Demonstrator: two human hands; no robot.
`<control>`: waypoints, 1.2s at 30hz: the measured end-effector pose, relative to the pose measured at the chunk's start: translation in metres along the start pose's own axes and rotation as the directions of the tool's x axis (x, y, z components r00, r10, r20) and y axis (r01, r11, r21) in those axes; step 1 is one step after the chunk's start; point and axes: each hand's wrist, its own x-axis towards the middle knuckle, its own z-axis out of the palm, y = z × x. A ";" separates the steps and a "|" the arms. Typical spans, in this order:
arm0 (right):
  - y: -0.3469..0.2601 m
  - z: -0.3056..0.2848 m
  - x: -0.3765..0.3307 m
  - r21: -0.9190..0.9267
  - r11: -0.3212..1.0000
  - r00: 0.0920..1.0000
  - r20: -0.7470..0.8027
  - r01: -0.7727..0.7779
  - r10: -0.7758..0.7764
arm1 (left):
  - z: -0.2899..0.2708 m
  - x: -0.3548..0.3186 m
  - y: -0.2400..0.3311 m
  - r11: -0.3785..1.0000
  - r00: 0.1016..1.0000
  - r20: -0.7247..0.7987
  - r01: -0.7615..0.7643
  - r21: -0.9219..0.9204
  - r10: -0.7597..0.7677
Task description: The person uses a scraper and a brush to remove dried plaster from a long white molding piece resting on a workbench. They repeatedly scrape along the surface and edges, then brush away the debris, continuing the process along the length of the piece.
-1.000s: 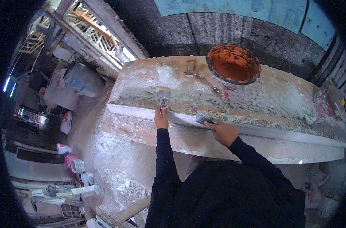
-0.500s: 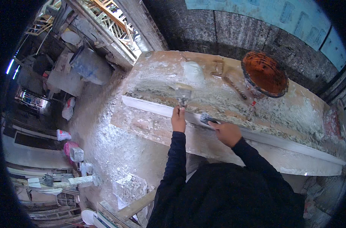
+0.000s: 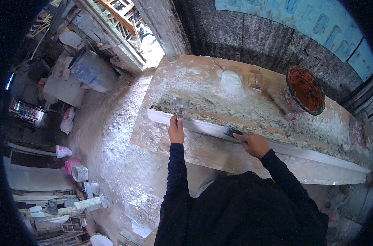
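Observation:
My left hand (image 3: pixel 176 131) is closed round the handle of a flat, wide paintbrush (image 3: pixel 181 103), whose pale end lies over the crusted strip of the table. In my right hand (image 3: pixel 256 144) is a small scraper (image 3: pixel 232 131) with a dark handle. Its head touches or hovers just over a long white plaster moulding (image 3: pixel 207 128); I cannot tell which. The moulding runs along the near side of a plaster-spattered table (image 3: pixel 207 67). Both forearms are in dark sleeves.
Farther back on the table are a white plaster lump (image 3: pixel 232 82), a small wooden block (image 3: pixel 255 79) and a black-rimmed bucket (image 3: pixel 291 101), orange inside. A blue barrel (image 3: pixel 94 70) and a pink bag (image 3: pixel 70 168) stand to the left. Plaster debris covers the floor (image 3: pixel 112 164).
My left hand has moved left with the paintbrush toward the moulding's left end, widening the gap between my hands. The right hand stays near the same stretch of moulding. The view has shifted.

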 end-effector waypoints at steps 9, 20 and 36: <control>-0.069 0.023 0.063 0.059 0.998 1.000 0.023 0.002 -0.003 | -0.030 0.026 -0.019 0.995 0.995 -0.006 0.099 -0.029 -0.099; -0.060 -0.001 0.051 0.049 0.996 0.996 0.061 -0.073 0.070 | -0.049 0.044 -0.034 0.998 0.997 -0.037 0.061 -0.012 -0.061; -0.016 -0.018 0.030 0.017 0.997 0.983 0.168 -0.082 0.078 | -0.052 0.043 -0.017 0.994 0.998 -0.057 0.021 0.104 -0.015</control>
